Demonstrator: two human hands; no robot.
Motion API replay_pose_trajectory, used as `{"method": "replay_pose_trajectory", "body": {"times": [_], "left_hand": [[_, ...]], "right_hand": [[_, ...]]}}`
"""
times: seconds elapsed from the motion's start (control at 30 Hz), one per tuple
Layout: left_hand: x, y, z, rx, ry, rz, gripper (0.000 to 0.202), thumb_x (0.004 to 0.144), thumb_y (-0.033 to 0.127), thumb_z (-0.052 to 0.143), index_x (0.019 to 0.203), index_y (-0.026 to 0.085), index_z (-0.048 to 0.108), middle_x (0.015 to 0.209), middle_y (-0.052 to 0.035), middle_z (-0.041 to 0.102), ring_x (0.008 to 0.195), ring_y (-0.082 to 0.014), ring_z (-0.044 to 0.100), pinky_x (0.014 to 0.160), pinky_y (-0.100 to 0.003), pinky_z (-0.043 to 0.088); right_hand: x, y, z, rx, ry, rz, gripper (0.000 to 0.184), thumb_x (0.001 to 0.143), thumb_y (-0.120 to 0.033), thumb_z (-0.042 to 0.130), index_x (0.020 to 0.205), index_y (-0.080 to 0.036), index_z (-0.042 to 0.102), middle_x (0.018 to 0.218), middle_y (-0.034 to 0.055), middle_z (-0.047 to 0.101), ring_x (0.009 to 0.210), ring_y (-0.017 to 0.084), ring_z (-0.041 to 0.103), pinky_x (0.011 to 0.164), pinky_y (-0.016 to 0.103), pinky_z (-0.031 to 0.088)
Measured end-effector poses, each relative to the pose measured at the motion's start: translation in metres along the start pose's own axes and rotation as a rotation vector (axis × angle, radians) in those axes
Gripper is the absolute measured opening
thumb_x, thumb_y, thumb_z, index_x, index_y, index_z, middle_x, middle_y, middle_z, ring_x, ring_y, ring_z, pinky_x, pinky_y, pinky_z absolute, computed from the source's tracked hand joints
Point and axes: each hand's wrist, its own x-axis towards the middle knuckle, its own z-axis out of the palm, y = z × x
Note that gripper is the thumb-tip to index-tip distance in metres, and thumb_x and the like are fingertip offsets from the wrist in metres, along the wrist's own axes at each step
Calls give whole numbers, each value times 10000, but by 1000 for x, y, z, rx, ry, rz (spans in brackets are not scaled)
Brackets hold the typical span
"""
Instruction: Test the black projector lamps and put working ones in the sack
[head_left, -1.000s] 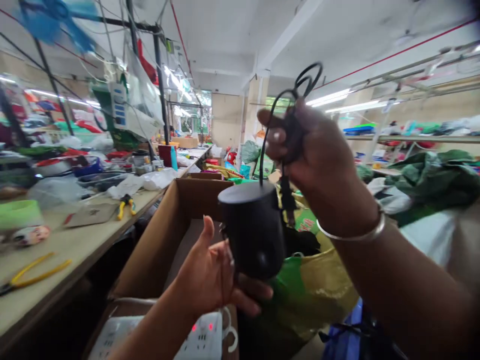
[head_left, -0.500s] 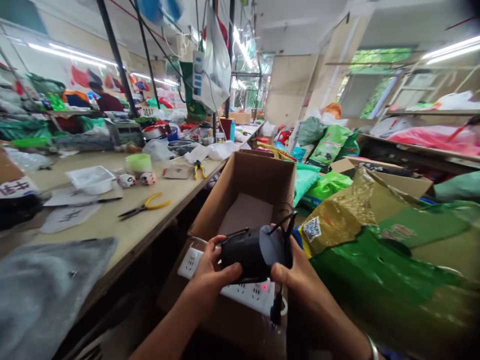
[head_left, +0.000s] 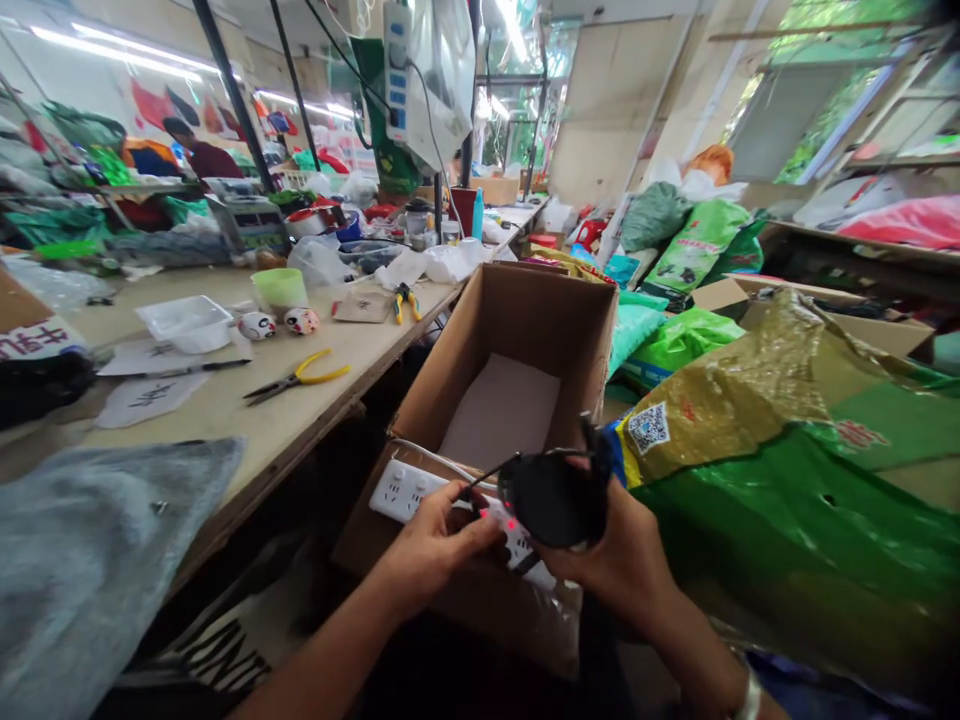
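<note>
My right hand grips a black device with a dark rounded face, holding it tilted above the power strip. My left hand is closed, thumb and fingers pinched together beside the device. A thin black cord or rod runs between the left fingertips and the device; what exactly the left fingers hold is too dark to make out. Under both hands lies a white power strip with small red lights glowing. Just beyond stands an open cardboard box with a pale sheet on its bottom.
To the left, a worktable bears yellow-handled pliers, another pair of pliers, a white tray, a green cup and two painted balls. A green and gold sack fills the right side. A person sits far back left.
The device has turned so its dark rounded face shows. My left hand has come off its side and pinches lower at the left. The view has shifted a little.
</note>
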Motion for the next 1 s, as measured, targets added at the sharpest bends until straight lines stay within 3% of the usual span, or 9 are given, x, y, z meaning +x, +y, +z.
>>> {"method": "replay_pose_trajectory", "body": {"times": [0.13, 0.3, 0.5, 0.63, 0.7, 0.77, 0.83, 0.9, 1.0], "left_hand": [[4, 9, 9, 12, -38, -46, 462, 704, 365, 717, 1054, 141, 516, 830, -54, 666, 715, -195, 659, 581, -292, 542], [11, 5, 7, 8, -137, -72, 413, 729, 336, 685, 1059, 145, 527, 841, -61, 663, 713, -210, 669, 578, -306, 545], [15, 5, 6, 28, -93, -128, 293, 685, 160, 591, 970, 137, 531, 726, -42, 669, 623, -183, 661, 560, -297, 537], [15, 13, -3, -76, -55, -119, 273, 651, 137, 588, 917, 145, 529, 696, -30, 680, 621, -182, 664, 574, -310, 547], [15, 20, -12, -115, -7, -111, 228, 646, 146, 601, 860, 142, 524, 679, -40, 690, 610, -189, 668, 558, -300, 542], [14, 24, -22, -152, 33, -86, 194, 654, 149, 611, 826, 142, 521, 676, -48, 699, 622, -196, 675, 563, -300, 543], [15, 23, -30, -188, 46, -66, 165, 664, 133, 602, 811, 142, 528, 687, -48, 705, 637, -195, 679, 572, -301, 546], [16, 17, -36, -214, 28, -59, 141, 674, 127, 590, 806, 137, 543, 714, -56, 710, 656, -196, 681, 574, -294, 546], [19, 6, -39, -260, 12, -52, 133, 687, 145, 597, 813, 135, 556, 735, -61, 712, 645, -183, 675, 518, -246, 522]], "right_hand": [[-2, 9, 0, -42, -66, 33, 642, 615, -225, 704, 1200, -197, 442, 1093, 102, 634, 950, 266, 640, 797, 361, 541], [0, 1, -11, 15, -63, 86, 585, 586, -236, 710, 1130, -194, 499, 1018, 91, 659, 895, 266, 653, 766, 355, 544], [9, 1, -28, 358, 37, 296, 687, 526, -368, 817, 1114, -169, 521, 1018, 102, 639, 919, 266, 629, 781, 354, 533], [8, 22, -32, 510, -164, 345, 831, 568, -387, 820, 1269, -193, 418, 985, 60, 626, 825, 208, 622, 702, 305, 526], [-1, 39, -31, 444, -327, 331, 605, 688, -391, 742, 1201, -185, 496, 919, 50, 629, 769, 194, 609, 663, 300, 513], [-14, 57, -28, 223, -416, 267, 262, 815, -364, 602, 986, -166, 622, 913, 77, 630, 809, 213, 597, 704, 330, 500], [-27, 70, -23, -95, -416, 195, 241, 859, -334, 505, 789, -165, 662, 892, 109, 624, 844, 248, 577, 750, 383, 477], [-36, 74, -19, -323, -405, 175, 293, 867, -328, 468, 712, -170, 660, 799, 110, 598, 759, 247, 564, 698, 387, 470], [-39, 65, -12, -195, -422, 193, 273, 889, -317, 442, 787, -168, 647, 755, 75, 580, 676, 204, 567, 629, 327, 474]]}}
